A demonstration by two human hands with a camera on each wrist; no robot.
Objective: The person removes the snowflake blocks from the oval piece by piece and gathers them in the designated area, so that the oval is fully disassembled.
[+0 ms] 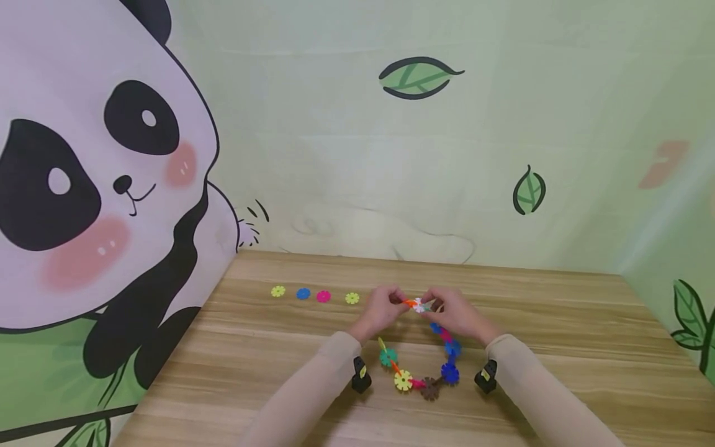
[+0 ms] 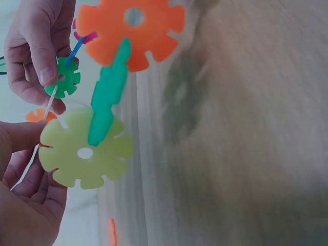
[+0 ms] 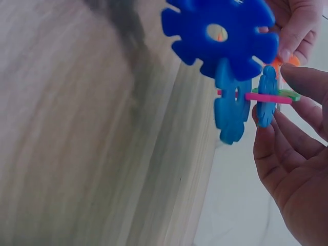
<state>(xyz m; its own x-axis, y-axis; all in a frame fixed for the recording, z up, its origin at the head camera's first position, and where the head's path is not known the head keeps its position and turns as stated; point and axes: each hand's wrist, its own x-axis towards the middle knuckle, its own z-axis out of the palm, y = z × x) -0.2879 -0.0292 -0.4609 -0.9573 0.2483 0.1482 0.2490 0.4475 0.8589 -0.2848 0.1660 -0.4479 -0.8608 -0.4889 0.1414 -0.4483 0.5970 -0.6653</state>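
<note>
In the head view, a person's two hands meet right of the middle, low in the frame, above a wood-grain worktop (image 1: pixel 234 366). The left hand (image 1: pixel 384 310) pinches an orange disc (image 1: pixel 410 302) between thumb and fingers; the right hand (image 1: pixel 457 313) pinches a green disc (image 2: pixel 70 81) that shows best at the upper left of the left wrist view. A white disc (image 1: pixel 418 305) sits between the two hands, slotted against both neighbours.

From the right hand, a chain of notched discs (image 1: pixel 450 374) curves down through blue, pink, dark blue and brown, then up on the left through yellow, orange and green to a yellow-green disc (image 2: pixel 110 164) near the left hand. In the left wrist view this disc stands just in front of that hand; whether it joins the orange piece there is hard to tell.

Left of the hands, four loose discs lie in a spaced row: a yellow disc (image 1: pixel 278 291), a blue disc (image 1: pixel 303 293), a pink disc (image 1: pixel 323 296) and another yellow one. A panda drawing (image 1: pixel 72 161) fills the upper left of the frame, and a leaf drawing (image 1: pixel 416 79) marks the wall at top centre.
</note>
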